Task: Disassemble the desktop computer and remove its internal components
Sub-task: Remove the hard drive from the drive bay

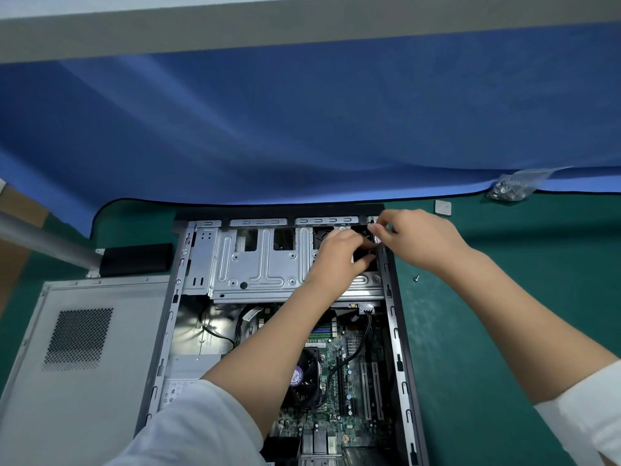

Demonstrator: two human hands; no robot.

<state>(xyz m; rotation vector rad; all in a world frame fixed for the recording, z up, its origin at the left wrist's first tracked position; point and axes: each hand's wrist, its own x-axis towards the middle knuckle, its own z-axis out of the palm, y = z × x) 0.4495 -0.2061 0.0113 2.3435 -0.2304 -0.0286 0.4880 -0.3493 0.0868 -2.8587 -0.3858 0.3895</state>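
Where both hands [369, 243] meet, fingers curl inside the case [393, 317].

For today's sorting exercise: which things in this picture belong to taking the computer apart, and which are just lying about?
Part of the job:
- computer case, lying open
- circuit board with its fan
- metal drive cage
- left hand and right hand, both at the case's far right corner
- removed side panel
- loose screw

Lying about:
- blue cloth
- bag of screws
- small square pad

Drive cage [255, 260] blocks case front – open room right of loose screw [416, 278].
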